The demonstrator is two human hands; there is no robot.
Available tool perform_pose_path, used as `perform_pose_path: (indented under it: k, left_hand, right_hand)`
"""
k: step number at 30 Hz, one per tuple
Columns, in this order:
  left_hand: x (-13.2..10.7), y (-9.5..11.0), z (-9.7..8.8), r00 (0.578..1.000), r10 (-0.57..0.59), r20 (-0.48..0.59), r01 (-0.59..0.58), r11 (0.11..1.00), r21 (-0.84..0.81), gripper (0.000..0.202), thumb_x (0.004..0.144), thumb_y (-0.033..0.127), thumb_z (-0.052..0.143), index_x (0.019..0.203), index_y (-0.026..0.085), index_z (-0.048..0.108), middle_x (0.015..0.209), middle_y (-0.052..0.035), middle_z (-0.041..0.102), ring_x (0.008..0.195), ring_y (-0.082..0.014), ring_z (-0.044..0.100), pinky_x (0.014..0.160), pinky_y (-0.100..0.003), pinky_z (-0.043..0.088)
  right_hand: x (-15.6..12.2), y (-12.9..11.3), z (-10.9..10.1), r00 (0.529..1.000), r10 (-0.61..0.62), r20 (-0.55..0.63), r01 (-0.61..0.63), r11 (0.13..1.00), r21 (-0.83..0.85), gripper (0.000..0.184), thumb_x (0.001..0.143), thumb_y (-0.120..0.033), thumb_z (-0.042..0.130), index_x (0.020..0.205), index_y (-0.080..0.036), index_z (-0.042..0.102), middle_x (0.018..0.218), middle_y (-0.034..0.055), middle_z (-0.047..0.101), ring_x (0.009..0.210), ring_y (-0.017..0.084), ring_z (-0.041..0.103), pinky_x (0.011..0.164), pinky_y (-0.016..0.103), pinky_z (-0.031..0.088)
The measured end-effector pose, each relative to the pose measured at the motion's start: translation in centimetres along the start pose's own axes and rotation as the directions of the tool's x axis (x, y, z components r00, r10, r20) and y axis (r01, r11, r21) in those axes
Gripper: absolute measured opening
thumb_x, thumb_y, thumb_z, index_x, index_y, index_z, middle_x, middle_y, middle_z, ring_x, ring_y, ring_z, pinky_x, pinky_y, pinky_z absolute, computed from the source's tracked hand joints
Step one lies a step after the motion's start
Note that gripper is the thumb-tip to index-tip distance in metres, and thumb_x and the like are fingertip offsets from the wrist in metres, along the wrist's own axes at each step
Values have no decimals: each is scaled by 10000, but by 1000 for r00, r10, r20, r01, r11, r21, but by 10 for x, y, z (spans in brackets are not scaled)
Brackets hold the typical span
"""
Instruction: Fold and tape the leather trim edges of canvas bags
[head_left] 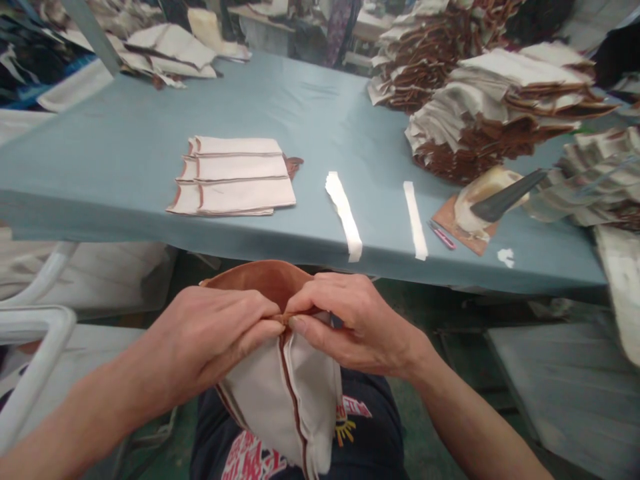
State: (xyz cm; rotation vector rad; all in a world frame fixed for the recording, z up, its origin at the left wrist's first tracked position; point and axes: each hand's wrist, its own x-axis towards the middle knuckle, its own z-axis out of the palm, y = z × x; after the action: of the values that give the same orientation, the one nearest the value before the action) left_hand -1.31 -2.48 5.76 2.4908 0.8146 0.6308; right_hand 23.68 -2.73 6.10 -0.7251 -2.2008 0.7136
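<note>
Over my lap hangs a cream fabric piece [260, 387] with a brown lining and a dark brown seam running down its front; it looks like a pouch or bag part. My left hand [215, 333] pinches its upper edge from the left. Thumb and fingers of my right hand [345, 323] pinch the same edge, right beside the left fingertips, where the seam meets the rim. The brown inside shows behind my fingers as a curved opening. What lies exactly between the fingertips is hidden.
On the blue table [320, 120] lie folded cream pieces [240, 177], two white strips [345, 213], pink-handled snips [443, 235] and a glue pot with a dark-handled brush [507, 197]. Stacked brown-and-cream pieces [480, 120] stand at right. A white chair frame [40, 317] is at left.
</note>
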Motion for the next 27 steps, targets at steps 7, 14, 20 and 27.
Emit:
perform_pose_path:
  k: [7,14,20,27]
  left_hand:
    - [26,7,-20,984,-67,166,110,958,-264,404,1117,274,503,719,210,476,638,80,475,556,-80,461,548,-217,341]
    - [26,2,-14,986,-109,130,139,958,-250,383,995,156,510,649,211,356,597,89,296,502,-64,307,479,-228,244]
    - [28,2,-15,987,-73,143,93,985,-142,342,1061,208,523,719,200,509,638,83,455,548,-67,441,536,-221,308]
    - [44,12,-10,978,-155,139,178,970,-167,336,943,180,478,613,207,417,555,75,379,479,-69,379,478,-243,248]
  right_hand:
    - [12,0,-12,994,62,89,-59,998,-30,152,1058,-213,642,928,-160,698,854,21,749,746,131,621,706,254,426]
    - [25,9,-22,958,79,274,-125,980,154,87,1015,-147,635,986,-154,717,933,19,765,802,126,647,747,243,448]
    - [21,9,-24,959,104,263,-128,989,73,113,992,-133,620,994,-140,732,951,47,779,848,156,680,784,278,450]
    - [24,19,-28,947,149,285,-241,917,318,300,1058,-379,578,897,-152,689,759,-32,622,687,109,500,663,249,372]
